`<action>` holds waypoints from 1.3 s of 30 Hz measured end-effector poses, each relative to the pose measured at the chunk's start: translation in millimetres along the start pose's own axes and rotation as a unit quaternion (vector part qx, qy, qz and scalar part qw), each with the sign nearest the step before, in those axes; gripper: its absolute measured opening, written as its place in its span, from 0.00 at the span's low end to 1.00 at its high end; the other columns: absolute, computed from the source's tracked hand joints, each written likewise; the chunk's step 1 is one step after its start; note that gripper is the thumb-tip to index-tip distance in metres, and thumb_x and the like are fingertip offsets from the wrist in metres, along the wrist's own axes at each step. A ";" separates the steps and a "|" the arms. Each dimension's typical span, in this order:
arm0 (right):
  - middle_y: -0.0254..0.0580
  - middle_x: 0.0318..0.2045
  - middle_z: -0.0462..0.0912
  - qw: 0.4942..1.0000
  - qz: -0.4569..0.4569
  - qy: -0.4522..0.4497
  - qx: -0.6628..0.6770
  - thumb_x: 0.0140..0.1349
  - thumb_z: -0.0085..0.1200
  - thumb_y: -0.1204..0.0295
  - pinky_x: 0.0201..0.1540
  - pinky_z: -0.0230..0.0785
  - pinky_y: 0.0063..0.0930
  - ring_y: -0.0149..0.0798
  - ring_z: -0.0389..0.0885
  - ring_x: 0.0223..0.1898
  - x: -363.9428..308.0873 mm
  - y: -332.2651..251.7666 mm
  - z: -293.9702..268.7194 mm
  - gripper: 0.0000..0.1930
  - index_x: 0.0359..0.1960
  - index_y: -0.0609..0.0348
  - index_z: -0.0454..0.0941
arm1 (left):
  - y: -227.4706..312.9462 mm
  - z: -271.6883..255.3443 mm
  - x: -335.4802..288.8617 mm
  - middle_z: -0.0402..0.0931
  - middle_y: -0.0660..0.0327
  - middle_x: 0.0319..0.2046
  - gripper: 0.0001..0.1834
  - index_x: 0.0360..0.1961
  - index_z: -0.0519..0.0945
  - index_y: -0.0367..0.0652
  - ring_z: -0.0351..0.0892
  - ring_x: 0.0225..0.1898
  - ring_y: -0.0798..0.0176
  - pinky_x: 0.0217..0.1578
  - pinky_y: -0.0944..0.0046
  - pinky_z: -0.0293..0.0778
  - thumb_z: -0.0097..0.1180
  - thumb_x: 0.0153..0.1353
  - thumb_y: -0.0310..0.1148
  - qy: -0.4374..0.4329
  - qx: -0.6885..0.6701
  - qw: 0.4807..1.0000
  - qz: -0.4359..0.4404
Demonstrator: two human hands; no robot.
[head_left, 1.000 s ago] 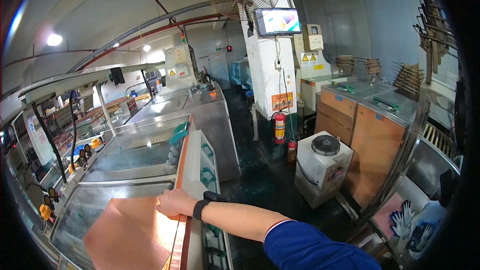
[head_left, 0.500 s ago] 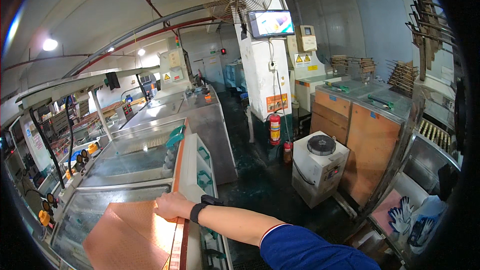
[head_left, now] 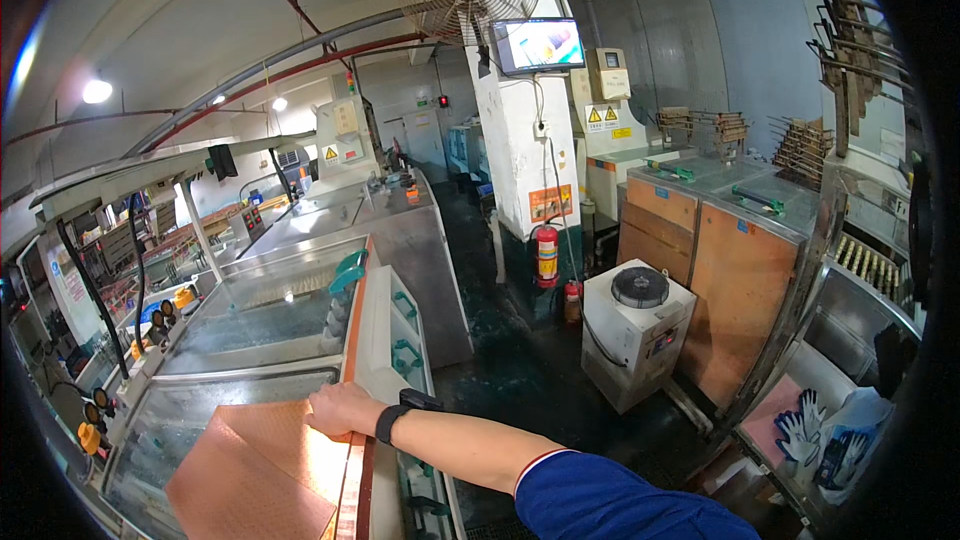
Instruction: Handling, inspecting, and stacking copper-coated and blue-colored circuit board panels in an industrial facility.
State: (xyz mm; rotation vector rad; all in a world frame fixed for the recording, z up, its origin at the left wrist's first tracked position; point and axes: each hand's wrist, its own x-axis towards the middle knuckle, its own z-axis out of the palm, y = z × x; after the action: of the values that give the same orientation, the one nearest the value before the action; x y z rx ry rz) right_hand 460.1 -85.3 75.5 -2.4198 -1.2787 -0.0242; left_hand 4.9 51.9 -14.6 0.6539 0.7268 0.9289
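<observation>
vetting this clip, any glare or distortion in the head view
Head view: glare on the thin copper-coloured sheet beside the bare right hand; head view: white ceiling lamp blown out; head view: fisheye, long grey ceiling pipe looks bowed, corners dark.

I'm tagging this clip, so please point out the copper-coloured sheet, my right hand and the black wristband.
Copper-coloured sheet (head_left: 240,475): head view, on its broad lower-left face.
Right hand (head_left: 340,410): head view, on the back of it.
Black wristband (head_left: 388,425): head view, on the strap.
</observation>
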 end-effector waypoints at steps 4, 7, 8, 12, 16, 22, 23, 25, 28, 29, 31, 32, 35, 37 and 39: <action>0.60 0.42 0.85 1.000 0.004 -0.008 0.000 0.68 0.48 0.52 0.48 0.77 0.49 0.59 0.84 0.46 -0.9 -4.1 0.2 0.26 0.42 0.67 0.84 | 6.1 11.6 -14.7 0.76 0.58 0.27 0.06 0.40 0.77 0.41 0.73 0.21 0.67 0.18 0.73 0.67 0.55 0.69 0.32 0.020 -0.016 1.000 -0.003; 0.60 0.42 0.85 1.000 0.016 -0.002 -0.004 0.69 0.47 0.51 0.48 0.77 0.49 0.59 0.84 0.47 0.6 6.1 -1.0 0.26 0.42 0.67 0.83 | 5.0 23.2 -18.1 0.77 0.56 0.29 0.06 0.40 0.77 0.41 0.73 0.21 0.66 0.18 0.74 0.69 0.57 0.68 0.32 0.012 -0.008 1.000 -0.007; 0.60 0.43 0.85 1.000 0.017 -0.011 -0.001 0.69 0.48 0.51 0.48 0.76 0.49 0.59 0.84 0.47 0.3 4.2 -3.5 0.26 0.42 0.67 0.83 | 5.7 15.3 -17.3 0.77 0.56 0.29 0.06 0.40 0.77 0.41 0.73 0.21 0.66 0.18 0.74 0.69 0.57 0.68 0.32 0.014 -0.007 1.000 -0.003; 0.59 0.43 0.85 1.000 0.012 -0.012 -0.005 0.68 0.48 0.51 0.50 0.76 0.48 0.58 0.84 0.47 2.5 -3.0 0.9 0.26 0.43 0.66 0.83 | 3.6 -14.2 -5.1 0.78 0.54 0.32 0.09 0.42 0.77 0.39 0.73 0.21 0.65 0.18 0.74 0.69 0.58 0.67 0.34 0.008 -0.025 0.999 -0.035; 0.58 0.43 0.85 1.000 0.008 -0.010 -0.008 0.68 0.48 0.52 0.50 0.76 0.48 0.58 0.84 0.47 -1.1 -5.9 -0.5 0.25 0.44 0.65 0.84 | 4.9 -14.4 4.7 0.78 0.50 0.33 0.13 0.42 0.77 0.36 0.72 0.21 0.65 0.17 0.73 0.68 0.58 0.68 0.37 0.067 -0.035 0.995 -0.063; 0.60 0.42 0.85 1.000 0.011 0.000 0.013 0.67 0.48 0.52 0.49 0.76 0.49 0.58 0.84 0.46 -1.2 1.6 -1.2 0.25 0.42 0.65 0.84 | 6.0 -25.7 28.7 0.79 0.53 0.35 0.14 0.41 0.78 0.35 0.74 0.23 0.64 0.19 0.70 0.68 0.58 0.68 0.38 0.089 0.005 0.995 -0.036; 0.60 0.41 0.85 1.000 0.008 0.004 0.012 0.67 0.48 0.52 0.48 0.76 0.50 0.59 0.84 0.46 -2.0 0.4 -0.8 0.25 0.41 0.65 0.84 | 6.4 -19.8 23.7 0.79 0.53 0.35 0.14 0.41 0.78 0.35 0.74 0.23 0.64 0.19 0.70 0.68 0.58 0.68 0.38 0.090 0.004 0.995 -0.037; 0.61 0.41 0.85 1.000 0.004 0.008 0.012 0.67 0.48 0.52 0.48 0.77 0.50 0.59 0.84 0.45 -2.9 -1.8 -0.5 0.25 0.40 0.66 0.84 | 9.1 -1.1 7.4 0.80 0.58 0.37 0.12 0.43 0.80 0.40 0.75 0.27 0.63 0.20 0.69 0.69 0.57 0.68 0.38 0.069 0.019 0.997 -0.010; 0.61 0.40 0.85 1.000 0.009 0.005 0.016 0.67 0.48 0.52 0.47 0.77 0.50 0.59 0.84 0.45 -2.8 2.6 -5.0 0.25 0.39 0.66 0.85 | 10.8 -11.3 17.5 0.81 0.62 0.40 0.10 0.45 0.80 0.44 0.78 0.36 0.62 0.27 0.65 0.74 0.56 0.68 0.36 0.008 0.035 0.999 -0.025; 0.60 0.40 0.85 1.000 0.008 -0.001 0.012 0.67 0.48 0.53 0.48 0.77 0.50 0.59 0.84 0.45 -0.7 2.5 -4.0 0.25 0.39 0.66 0.85 | 10.7 -8.8 15.7 0.81 0.62 0.40 0.10 0.45 0.80 0.44 0.78 0.36 0.62 0.27 0.65 0.74 0.56 0.68 0.36 0.008 0.034 0.999 -0.025; 0.60 0.40 0.85 1.000 0.007 -0.006 0.007 0.67 0.48 0.53 0.48 0.77 0.50 0.59 0.84 0.45 1.8 3.5 -1.9 0.25 0.39 0.67 0.85 | 10.7 -0.5 11.3 0.80 0.62 0.44 0.11 0.47 0.79 0.44 0.78 0.43 0.60 0.36 0.60 0.78 0.54 0.69 0.36 0.013 0.057 0.998 -0.013; 0.60 0.40 0.85 1.000 0.008 -0.010 0.008 0.67 0.48 0.53 0.48 0.77 0.50 0.59 0.84 0.45 2.1 3.3 -2.0 0.25 0.39 0.67 0.84 | 11.0 -2.2 13.4 0.80 0.62 0.44 0.11 0.47 0.79 0.44 0.78 0.43 0.60 0.36 0.60 0.78 0.54 0.69 0.36 0.013 0.058 0.998 -0.013; 0.61 0.40 0.85 1.000 0.006 -0.010 0.009 0.68 0.47 0.53 0.48 0.76 0.49 0.59 0.84 0.45 3.5 2.7 0.1 0.25 0.40 0.68 0.84 | 12.1 -8.1 19.6 0.78 0.62 0.49 0.13 0.51 0.78 0.43 0.76 0.49 0.60 0.43 0.54 0.78 0.53 0.69 0.36 -0.001 0.065 0.998 -0.016; 0.62 0.40 0.85 1.000 -0.001 -0.009 0.013 0.68 0.47 0.53 0.48 0.77 0.50 0.59 0.84 0.44 6.1 1.5 5.5 0.25 0.40 0.68 0.84 | 13.8 -11.4 16.2 0.75 0.61 0.54 0.17 0.55 0.76 0.40 0.74 0.51 0.60 0.44 0.53 0.78 0.53 0.70 0.37 -0.011 0.081 0.997 0.008; 0.57 0.41 0.85 0.999 -0.013 -0.010 -0.041 0.67 0.48 0.53 0.47 0.77 0.50 0.59 0.84 0.44 14.9 2.9 21.2 0.23 0.38 0.63 0.85 | 20.7 -3.6 1.7 0.72 0.58 0.57 0.19 0.58 0.74 0.39 0.73 0.55 0.58 0.46 0.53 0.77 0.52 0.70 0.35 -0.040 0.100 0.994 0.007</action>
State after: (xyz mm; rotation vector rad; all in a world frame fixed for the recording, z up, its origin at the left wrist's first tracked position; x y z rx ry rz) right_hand 467.4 -67.5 58.0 -2.4771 -1.3432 -0.0613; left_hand -6.9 63.4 -1.4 0.8689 0.7500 0.8449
